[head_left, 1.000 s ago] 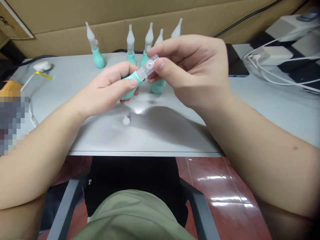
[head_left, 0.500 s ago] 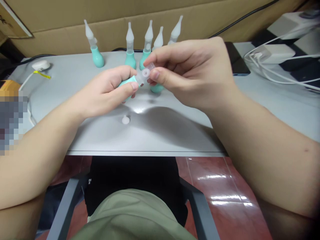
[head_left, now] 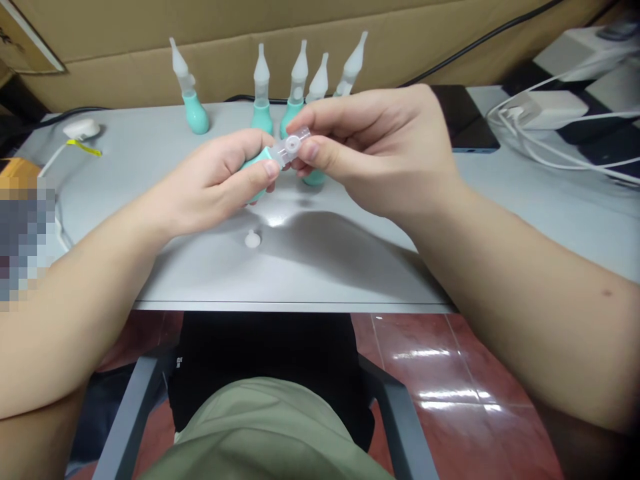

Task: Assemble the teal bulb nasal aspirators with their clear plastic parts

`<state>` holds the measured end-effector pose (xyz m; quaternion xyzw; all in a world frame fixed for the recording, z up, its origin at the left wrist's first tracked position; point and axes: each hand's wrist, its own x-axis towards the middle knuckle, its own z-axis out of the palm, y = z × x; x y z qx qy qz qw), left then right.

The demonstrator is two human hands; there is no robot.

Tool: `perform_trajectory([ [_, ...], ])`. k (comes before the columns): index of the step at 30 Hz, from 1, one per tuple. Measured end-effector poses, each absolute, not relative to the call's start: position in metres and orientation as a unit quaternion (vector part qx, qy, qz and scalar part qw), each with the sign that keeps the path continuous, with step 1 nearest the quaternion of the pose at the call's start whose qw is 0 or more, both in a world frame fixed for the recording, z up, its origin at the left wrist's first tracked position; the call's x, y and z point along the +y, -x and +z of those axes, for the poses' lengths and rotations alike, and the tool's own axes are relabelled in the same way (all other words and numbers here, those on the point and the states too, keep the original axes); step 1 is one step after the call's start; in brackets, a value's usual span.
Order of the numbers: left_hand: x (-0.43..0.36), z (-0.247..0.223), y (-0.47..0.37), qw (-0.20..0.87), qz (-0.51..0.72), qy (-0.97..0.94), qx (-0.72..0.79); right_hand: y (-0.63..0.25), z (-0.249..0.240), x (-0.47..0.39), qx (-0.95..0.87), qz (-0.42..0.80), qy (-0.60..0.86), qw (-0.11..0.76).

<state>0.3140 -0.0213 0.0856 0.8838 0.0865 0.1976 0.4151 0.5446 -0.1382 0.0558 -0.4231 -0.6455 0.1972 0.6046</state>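
Observation:
My left hand (head_left: pixel 230 167) is wrapped round a teal bulb (head_left: pixel 261 160), which lies tilted in the fingers. A clear plastic tube (head_left: pixel 286 149) with a round port on its side sticks out of the bulb toward the upper right. The thumb and fingers of my right hand (head_left: pixel 360 147) pinch the far end of this tube. Below the hands, a small translucent white cap (head_left: pixel 253 239) lies on the grey table (head_left: pixel 210 273).
Several teal bulbs with white pointed tips stand along the back, one at the left (head_left: pixel 197 115). A dark phone-like slab (head_left: pixel 465 120), white cables and a white adapter (head_left: pixel 553 109) are at the right. A white plug (head_left: pixel 81 129) lies at the left.
My right hand has shifted slightly and its wrist sits a little lower and further left. More of the clear tube now shows between the fingers. My left hand has barely moved.

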Motion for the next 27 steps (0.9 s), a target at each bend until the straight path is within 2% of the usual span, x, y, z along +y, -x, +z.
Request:
perform_trajectory([
  [7, -0.021, 0.088, -0.31, 0.408, 0.168, -0.893, 0.087, -0.553, 0.064, -0.149, -0.679, 0.15, 0.491, 0.524],
  [11, -0.02, 0.086, -0.312, 0.397, 0.176, -0.896, 0.092, -0.548, 0.062, -0.145, -0.69, 0.158, 0.47, 0.527],
  [14, -0.015, 0.086, -0.314, 0.409, 0.21, -0.88, 0.118, -0.533, 0.057, -0.137, -0.668, 0.153, 0.438, 0.583],
  [16, -0.008, 0.087, -0.315, 0.435, 0.267, -0.849, 0.133, -0.521, 0.055, -0.135, -0.617, 0.125, 0.41, 0.66],
  [18, -0.001, 0.086, -0.314, 0.45, 0.338, -0.817, 0.124, -0.513, 0.054, -0.138, -0.589, 0.096, 0.4, 0.695],
  [20, 0.004, 0.086, -0.313, 0.445, 0.359, -0.811, 0.12, -0.509, 0.053, -0.145, -0.659, 0.082, 0.361, 0.655],
  [24, 0.001, 0.084, -0.315, 0.445, 0.315, -0.819, 0.175, -0.512, 0.047, -0.154, -0.821, 0.167, 0.385, 0.388],
  [25, -0.001, 0.083, -0.316, 0.445, 0.309, -0.821, 0.183, -0.513, 0.046, -0.155, -0.835, 0.179, 0.386, 0.349],
  [27, -0.005, 0.083, -0.318, 0.441, 0.292, -0.829, 0.182, -0.516, 0.045, -0.155, -0.846, 0.192, 0.377, 0.325],
])
